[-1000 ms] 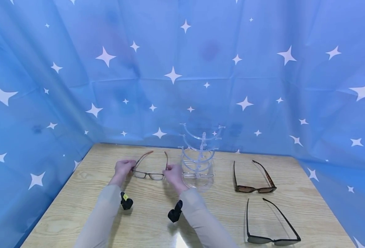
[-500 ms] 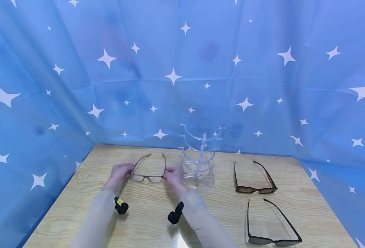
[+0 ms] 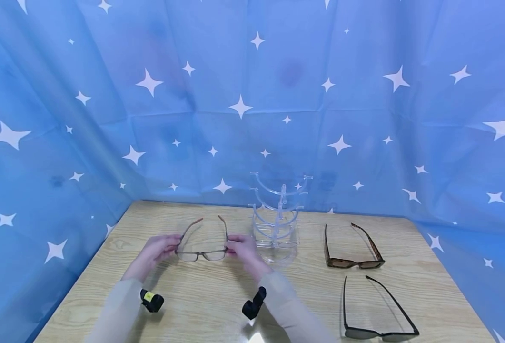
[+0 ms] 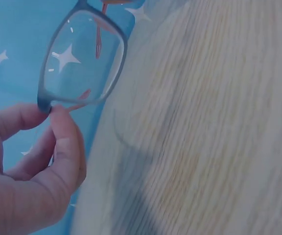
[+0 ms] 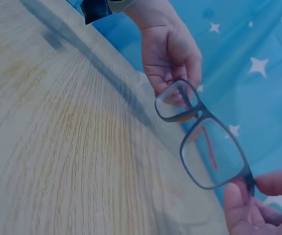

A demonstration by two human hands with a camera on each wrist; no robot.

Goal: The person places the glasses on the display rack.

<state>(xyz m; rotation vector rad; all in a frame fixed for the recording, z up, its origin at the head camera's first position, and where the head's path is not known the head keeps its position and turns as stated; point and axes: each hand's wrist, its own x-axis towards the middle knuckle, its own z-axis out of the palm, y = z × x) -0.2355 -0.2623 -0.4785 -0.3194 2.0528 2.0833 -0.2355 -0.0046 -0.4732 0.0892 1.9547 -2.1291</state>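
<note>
A pair of eyeglasses [image 3: 198, 255] with a dark frame, clear lenses and reddish temple tips hangs between both hands, its temples unfolded and pointing away. My left hand [image 3: 160, 251] pinches the left hinge corner between thumb and fingers. At the opposite corner, my right hand [image 3: 241, 248] grips the other hinge. In the left wrist view one lens of the eyeglasses [image 4: 43, 95] rises above the pinching fingertips [image 4: 60, 117]. The right wrist view has both lenses, with the frame [image 5: 209, 117] held above the table and a shadow under it.
Just right of my right hand stands a clear tiered eyewear rack [image 3: 280, 214], with a pair of glasses [image 3: 287, 245] on its lowest level. Tortoiseshell sunglasses [image 3: 355, 263] and black sunglasses [image 3: 381, 334] lie unfolded on the right of the wooden table [image 3: 218, 305]. A starry blue curtain [image 3: 243, 128] hangs behind.
Both hands have drawn the eyeglasses slightly toward the person and to the left. My left hand has shifted further left and nearer. The rack and both sunglasses have stayed put.
</note>
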